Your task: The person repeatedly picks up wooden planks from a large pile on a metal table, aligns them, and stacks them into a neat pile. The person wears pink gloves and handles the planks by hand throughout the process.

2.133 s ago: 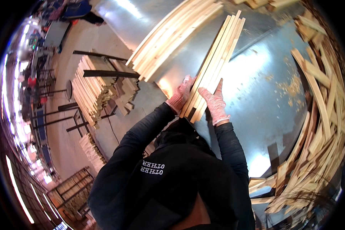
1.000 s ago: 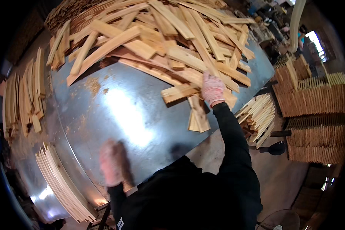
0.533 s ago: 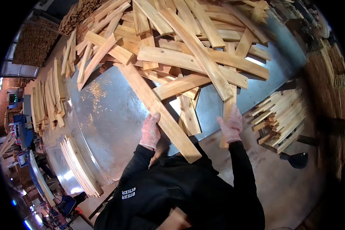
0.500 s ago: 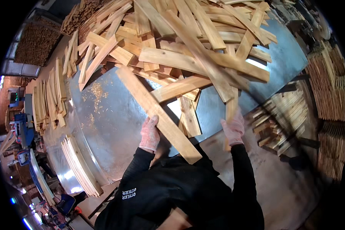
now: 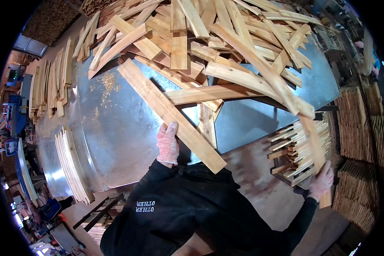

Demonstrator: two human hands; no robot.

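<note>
While steadying against slide, left hand [image 5: 168,144] clamped on long plank [image 5: 170,114] slanting up off metal table [image 5: 115,132]; right hand [image 5: 322,181] gripping slat [image 5: 315,143] out over stacked slats [image 5: 301,149] below.

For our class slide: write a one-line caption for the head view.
Left hand rests on a long plank on the metal table; right hand holds a slat over stacked slats.

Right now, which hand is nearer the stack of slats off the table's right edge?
Right. The right hand grips a slat right beside the stack of slats; the left hand rests on a long board on the metal table, far from it.
</note>
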